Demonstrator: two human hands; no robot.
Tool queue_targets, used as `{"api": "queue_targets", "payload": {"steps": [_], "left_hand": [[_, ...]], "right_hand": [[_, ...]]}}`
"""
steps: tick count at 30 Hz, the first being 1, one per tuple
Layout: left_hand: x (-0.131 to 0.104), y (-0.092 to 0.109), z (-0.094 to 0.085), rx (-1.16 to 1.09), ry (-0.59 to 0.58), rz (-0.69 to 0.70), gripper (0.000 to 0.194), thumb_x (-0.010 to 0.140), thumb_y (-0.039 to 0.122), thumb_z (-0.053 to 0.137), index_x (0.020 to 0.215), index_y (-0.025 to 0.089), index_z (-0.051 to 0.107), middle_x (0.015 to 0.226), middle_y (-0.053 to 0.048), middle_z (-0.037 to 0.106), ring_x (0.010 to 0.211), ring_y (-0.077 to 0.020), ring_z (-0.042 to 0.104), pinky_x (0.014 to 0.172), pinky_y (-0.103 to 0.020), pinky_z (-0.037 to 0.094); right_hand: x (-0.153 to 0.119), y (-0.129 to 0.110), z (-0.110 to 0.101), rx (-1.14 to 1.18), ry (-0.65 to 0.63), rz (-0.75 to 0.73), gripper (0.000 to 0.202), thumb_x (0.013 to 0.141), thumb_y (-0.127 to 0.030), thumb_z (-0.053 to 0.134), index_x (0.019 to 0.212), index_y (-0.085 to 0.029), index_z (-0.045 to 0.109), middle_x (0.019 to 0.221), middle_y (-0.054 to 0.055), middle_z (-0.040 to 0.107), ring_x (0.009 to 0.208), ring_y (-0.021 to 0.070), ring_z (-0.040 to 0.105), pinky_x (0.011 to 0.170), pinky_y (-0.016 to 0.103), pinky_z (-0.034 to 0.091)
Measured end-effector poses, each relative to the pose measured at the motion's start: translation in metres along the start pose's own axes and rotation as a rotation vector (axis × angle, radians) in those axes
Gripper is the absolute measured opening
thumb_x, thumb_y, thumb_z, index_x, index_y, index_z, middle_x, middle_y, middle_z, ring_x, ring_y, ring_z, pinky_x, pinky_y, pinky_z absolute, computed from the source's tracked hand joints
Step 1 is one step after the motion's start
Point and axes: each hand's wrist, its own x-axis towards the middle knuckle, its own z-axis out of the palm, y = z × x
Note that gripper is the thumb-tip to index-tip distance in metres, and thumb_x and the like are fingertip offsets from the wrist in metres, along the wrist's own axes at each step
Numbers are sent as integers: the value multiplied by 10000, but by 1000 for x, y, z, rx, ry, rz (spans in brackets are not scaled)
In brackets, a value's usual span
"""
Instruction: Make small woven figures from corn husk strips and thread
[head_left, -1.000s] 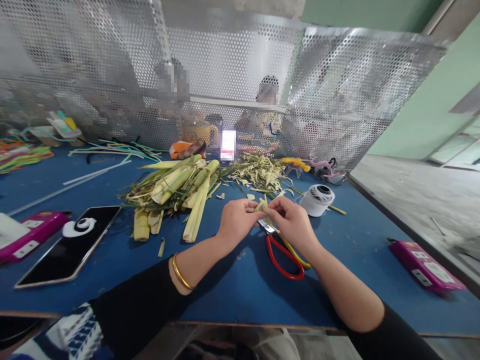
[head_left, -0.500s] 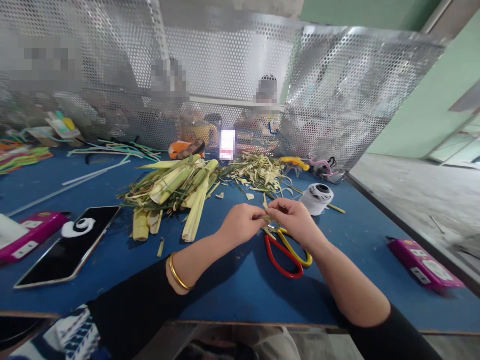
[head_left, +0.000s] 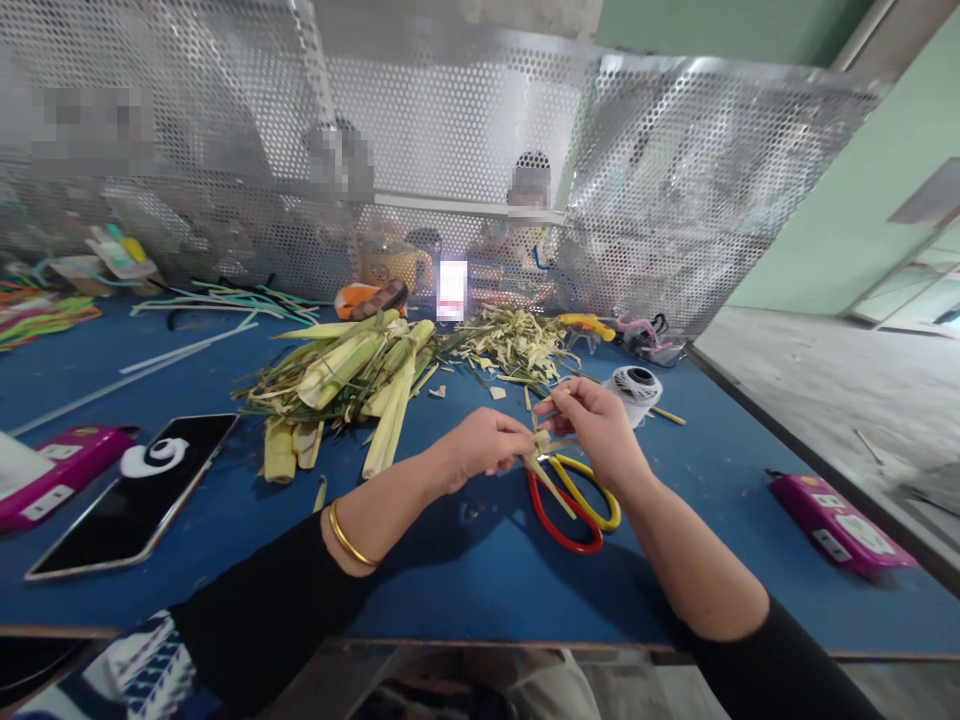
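My left hand (head_left: 491, 440) pinches a small pale green piece of plant strip (head_left: 553, 487); one narrow end slants down to the right over the scissors. Just to the right, my right hand (head_left: 596, 420) is closed, with thumb and fingertips pinched at the upper end of the strip; the exact grip is partly hidden. Scissors with one red and one yellow handle (head_left: 564, 545) lie on the blue table under the hands, their blades mostly covered. A spool of white thread (head_left: 636, 392) stands behind my right hand.
Cut plant stalks (head_left: 349, 375) are heaped left of centre, with pale shredded scraps (head_left: 517, 340) behind. A phone (head_left: 142, 495) and magenta power strips (head_left: 836, 520) lie at the sides. A perforated metal screen (head_left: 465, 130) closes off the back; people sit beyond it.
My right hand has drawn slightly up and away from my left fingertips. The strip now shows between the hands, its narrow end hanging over the scissors. The view has shifted slightly.
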Motion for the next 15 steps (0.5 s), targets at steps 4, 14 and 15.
{"api": "queue_targets", "payload": {"steps": [4,14,15], "left_hand": [[2,-5,3,52,109,11,245,643,391,701,567,160,672,447,55,381,477,-83,299,461,-241,204],[1,-7,7,47,102,33,273,676,328,676,487,159,574,415,65,368,443,-70,301,459,-244,199],[1,-6,5,12,122,23,255,683,327,675,513,157,592,413,64,386,433,-69,310,453,-239,210]], "right_hand": [[-3,1,5,15,-45,-67,286,725,-460,641,758,-209,507,724,33,718,555,145,636,552,277,471],[2,7,0,-164,-14,-263,208,813,-416,561,829,-209,546,752,17,668,670,158,618,676,304,479],[4,7,-3,-245,-15,-277,207,818,-415,557,837,-209,561,754,14,659,683,161,610,678,300,468]]}}
